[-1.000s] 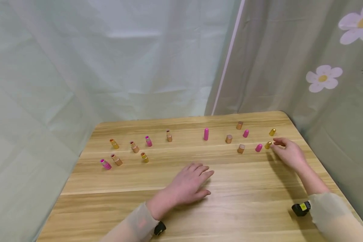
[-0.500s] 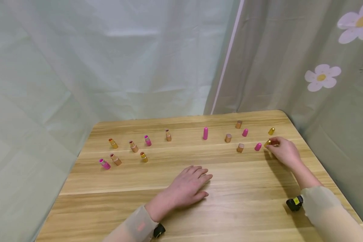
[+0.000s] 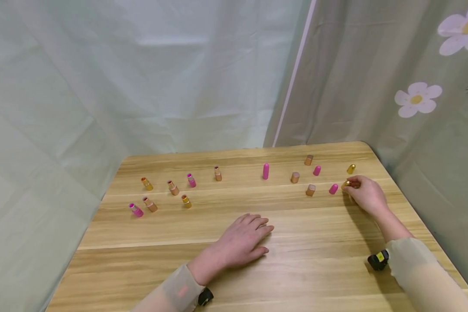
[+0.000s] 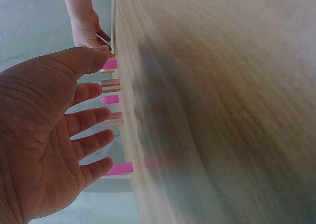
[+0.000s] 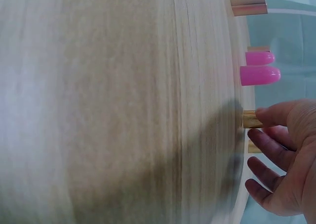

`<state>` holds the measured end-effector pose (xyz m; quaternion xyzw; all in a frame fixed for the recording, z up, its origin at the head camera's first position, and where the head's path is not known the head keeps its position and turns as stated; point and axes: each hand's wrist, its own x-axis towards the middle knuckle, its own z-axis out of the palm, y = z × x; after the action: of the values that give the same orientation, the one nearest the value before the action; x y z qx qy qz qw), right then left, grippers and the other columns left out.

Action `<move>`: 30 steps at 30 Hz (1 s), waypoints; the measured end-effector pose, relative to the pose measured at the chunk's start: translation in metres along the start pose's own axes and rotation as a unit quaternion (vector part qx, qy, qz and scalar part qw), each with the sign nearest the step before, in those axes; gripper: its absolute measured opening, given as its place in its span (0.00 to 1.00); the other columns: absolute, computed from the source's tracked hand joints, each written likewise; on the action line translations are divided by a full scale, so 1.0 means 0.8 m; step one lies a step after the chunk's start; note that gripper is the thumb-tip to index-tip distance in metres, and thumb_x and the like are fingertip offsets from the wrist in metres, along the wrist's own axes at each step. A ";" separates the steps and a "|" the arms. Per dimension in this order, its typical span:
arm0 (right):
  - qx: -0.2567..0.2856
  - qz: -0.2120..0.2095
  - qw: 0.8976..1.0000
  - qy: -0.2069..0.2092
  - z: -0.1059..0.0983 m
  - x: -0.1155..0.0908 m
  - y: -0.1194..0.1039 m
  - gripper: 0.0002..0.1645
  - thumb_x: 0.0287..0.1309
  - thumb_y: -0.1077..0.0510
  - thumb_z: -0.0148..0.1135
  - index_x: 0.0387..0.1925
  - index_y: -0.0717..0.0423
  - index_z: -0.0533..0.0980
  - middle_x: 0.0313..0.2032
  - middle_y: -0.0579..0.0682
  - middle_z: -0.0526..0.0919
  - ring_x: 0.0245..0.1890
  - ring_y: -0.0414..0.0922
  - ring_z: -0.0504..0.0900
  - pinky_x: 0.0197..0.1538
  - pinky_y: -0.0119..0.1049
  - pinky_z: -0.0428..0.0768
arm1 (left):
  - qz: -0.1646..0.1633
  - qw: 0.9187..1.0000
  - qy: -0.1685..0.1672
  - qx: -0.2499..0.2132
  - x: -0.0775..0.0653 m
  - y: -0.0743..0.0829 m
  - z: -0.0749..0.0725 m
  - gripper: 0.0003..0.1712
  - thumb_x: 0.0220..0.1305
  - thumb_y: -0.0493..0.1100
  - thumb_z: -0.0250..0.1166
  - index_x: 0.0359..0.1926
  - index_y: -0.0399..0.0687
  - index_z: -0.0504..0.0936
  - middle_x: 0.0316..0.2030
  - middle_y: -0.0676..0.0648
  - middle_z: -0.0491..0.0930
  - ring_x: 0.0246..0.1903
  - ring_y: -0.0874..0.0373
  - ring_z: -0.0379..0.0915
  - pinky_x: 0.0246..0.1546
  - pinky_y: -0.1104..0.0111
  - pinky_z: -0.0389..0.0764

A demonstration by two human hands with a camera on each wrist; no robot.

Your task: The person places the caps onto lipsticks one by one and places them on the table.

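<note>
My right hand point(image 3: 368, 195) pinches a gold lipstick cap point(image 5: 251, 119) between thumb and fingertips, its lower end down at the tabletop in the right wrist view. Just beyond it stands a second gold cap point(image 3: 351, 169). To the left of the held cap is a pink cap point(image 3: 333, 189), with another pink cap point(image 3: 317, 170) farther back. My left hand point(image 3: 239, 240) holds nothing; its fingers are spread low over the middle of the table, palm down. In the left wrist view its palm point(image 4: 44, 150) and relaxed fingers overlap the row of caps behind.
Three rose-gold caps, the nearest a squarish cap point(image 3: 310, 190), stand left of the pink ones. A taller pink tube point(image 3: 265, 171) stands at centre back. Several uncapped lipstick tubes point(image 3: 173, 188) are spread over the left of the wooden table point(image 3: 140, 268). A curtain point(image 3: 203, 78) hangs behind.
My right hand has moved slightly left, and its thumb and fingers have closed around the nearer gold cap. The left hand has stayed nearly still.
</note>
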<state>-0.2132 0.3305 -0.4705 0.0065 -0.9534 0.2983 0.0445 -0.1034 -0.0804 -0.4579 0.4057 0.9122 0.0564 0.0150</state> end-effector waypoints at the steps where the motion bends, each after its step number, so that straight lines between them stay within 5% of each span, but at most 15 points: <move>1: -0.001 -0.001 1.000 0.000 0.000 0.000 0.000 0.22 0.67 0.56 0.65 0.55 0.69 0.77 0.49 0.68 0.83 0.48 0.64 0.81 0.49 0.58 0.74 | 0.000 1.000 0.000 0.000 0.000 0.000 0.000 0.34 0.72 0.61 0.61 0.73 0.53 0.71 0.71 0.47 0.69 0.71 0.49 0.61 0.73 0.52 0.58; 10: 0.042 0.018 0.999 0.011 -0.008 -0.007 -0.004 0.26 0.69 0.49 0.63 0.55 0.68 0.78 0.51 0.68 0.83 0.53 0.64 0.80 0.50 0.53 0.73 | -0.011 1.000 -0.003 -0.012 -0.004 -0.005 0.000 0.34 0.73 0.61 0.60 0.73 0.53 0.71 0.71 0.47 0.69 0.71 0.49 0.61 0.73 0.52 0.58; 15: 0.099 0.019 0.994 0.038 -0.023 -0.015 -0.020 0.29 0.71 0.46 0.61 0.57 0.69 0.76 0.52 0.69 0.82 0.57 0.61 0.76 0.58 0.59 0.72 | -0.027 0.999 0.007 -0.023 -0.010 -0.014 -0.008 0.33 0.73 0.59 0.61 0.73 0.53 0.71 0.71 0.47 0.69 0.71 0.49 0.62 0.73 0.53 0.59; 18: 0.133 0.025 0.990 0.047 -0.030 -0.021 -0.031 0.32 0.71 0.43 0.62 0.59 0.67 0.76 0.51 0.61 0.83 0.54 0.48 0.77 0.61 0.45 0.74 | -0.038 0.999 0.022 -0.027 -0.013 -0.021 -0.013 0.32 0.73 0.58 0.61 0.72 0.52 0.72 0.70 0.47 0.70 0.70 0.49 0.63 0.72 0.53 0.60; 22: 0.189 0.020 0.981 0.051 -0.036 -0.029 -0.053 0.32 0.69 0.43 0.64 0.60 0.65 0.77 0.44 0.41 0.82 0.44 0.31 0.78 0.45 0.21 0.76 | -0.056 0.996 0.052 -0.042 -0.020 -0.034 -0.022 0.30 0.72 0.56 0.63 0.70 0.51 0.75 0.67 0.47 0.73 0.68 0.49 0.66 0.71 0.54 0.64; 25: 0.236 0.007 0.971 0.049 -0.035 -0.035 -0.072 0.30 0.68 0.46 0.66 0.61 0.64 0.77 0.41 0.34 0.82 0.43 0.30 0.79 0.41 0.18 0.76 | -0.075 0.992 0.080 -0.064 -0.027 -0.044 -0.030 0.28 0.72 0.54 0.64 0.68 0.49 0.77 0.65 0.47 0.75 0.66 0.49 0.69 0.69 0.54 0.67; 30: 0.294 -0.007 0.955 0.031 -0.023 -0.044 -0.106 0.26 0.69 0.49 0.66 0.60 0.61 0.78 0.42 0.37 0.83 0.42 0.34 0.80 0.44 0.20 0.76 | -0.121 0.978 0.140 -0.101 -0.046 -0.063 -0.044 0.24 0.71 0.50 0.66 0.64 0.49 0.80 0.61 0.48 0.78 0.63 0.49 0.72 0.65 0.52 0.71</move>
<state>-0.1735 0.2710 -0.4104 0.0167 -0.8214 0.5654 0.0726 -0.1185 -0.1439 -0.4291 0.2772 0.9370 0.2024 -0.0649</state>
